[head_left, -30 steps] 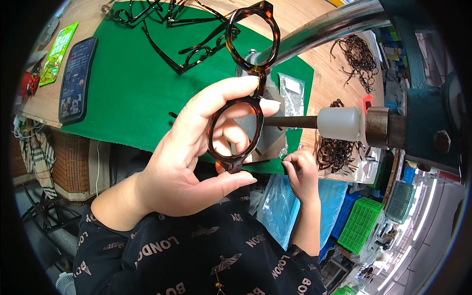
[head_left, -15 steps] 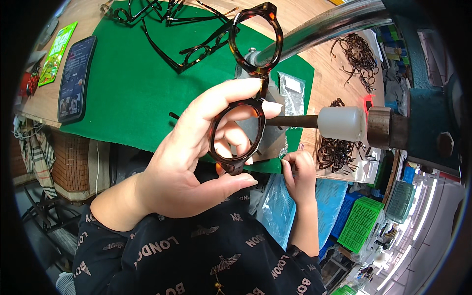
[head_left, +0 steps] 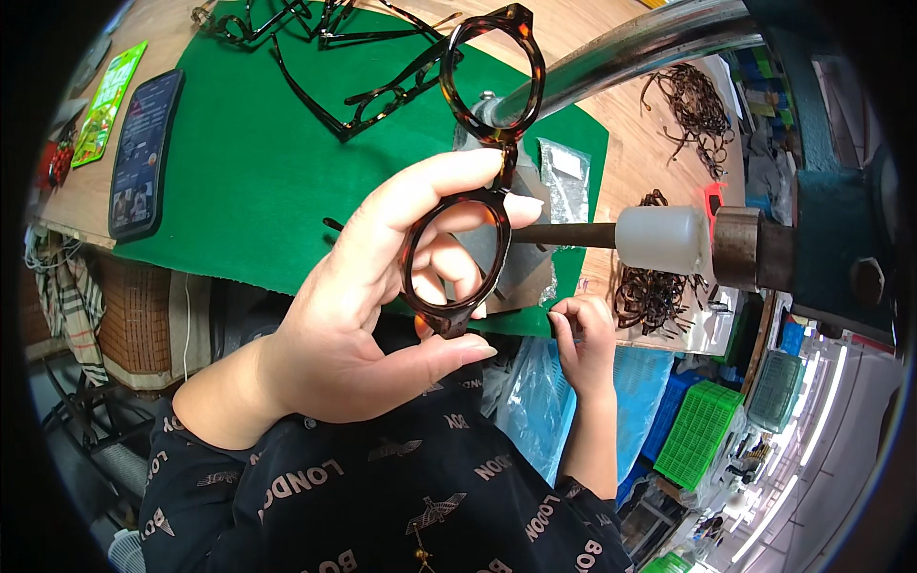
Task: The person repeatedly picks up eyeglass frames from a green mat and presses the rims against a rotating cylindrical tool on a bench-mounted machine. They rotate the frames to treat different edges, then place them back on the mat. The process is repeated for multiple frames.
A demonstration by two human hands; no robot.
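Observation:
My left hand (head_left: 353, 296) is closed on a round tortoiseshell eyeglass frame (head_left: 449, 315), held up on end close to the camera. Its fingers grip around the bridge and lower rim; the thumb lies by the rim's bottom end. Both rims look open, and I can see my fingertips through the lower one. My right hand (head_left: 585, 339) rests at the near edge of the green mat (head_left: 239, 191), fingers curled in and thumb against them. Whatever it may hold is too small to make out. A metal rod with a white plastic sleeve (head_left: 659, 239) reaches in from the right, behind the eyeglass frame.
Several dark glasses (head_left: 382, 105) lie on the mat's far part. Left of them are a phone (head_left: 145, 158) and a green card (head_left: 110, 105). Piles of temple arms (head_left: 693, 110) lie to the right, under a curved metal tube (head_left: 621, 62). A green crate (head_left: 702, 435) stands lower right.
The eyeglass frame and my left hand have shifted very slightly to the left with the view. My grip looks the same, and my right hand stays at the mat's edge.

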